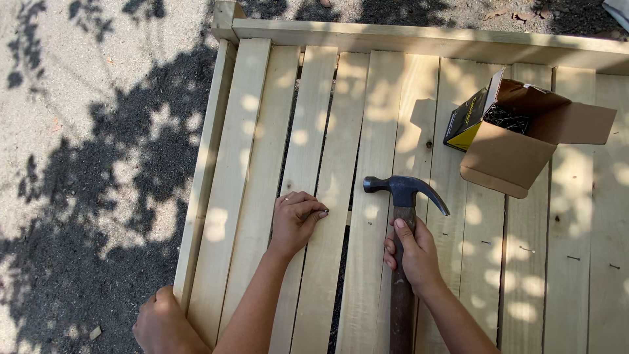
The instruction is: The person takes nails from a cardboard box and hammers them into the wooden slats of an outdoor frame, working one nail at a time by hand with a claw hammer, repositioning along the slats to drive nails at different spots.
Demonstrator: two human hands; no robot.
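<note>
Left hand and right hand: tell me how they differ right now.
The left hand lies low on a pale wooden slat, fingertips pinching a small nail; the right hand is wrapped around the handle of a claw hammer. The left hand's fingers are curled loosely, the right hand's closed in a full grip. Both are bare and over the slatted wooden frame.

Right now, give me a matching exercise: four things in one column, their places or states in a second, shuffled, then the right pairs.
Things:
1. left hand
2. right hand
3. cardboard box
4. hammer head

Places or states:
A. open, small dark nails inside
B. gripping the wooden hammer handle
C. fingers pinching a nail against a pale slat
D. dark metal, over the slats between the two hands

Pairs: 1-C, 2-B, 3-A, 4-D
</note>
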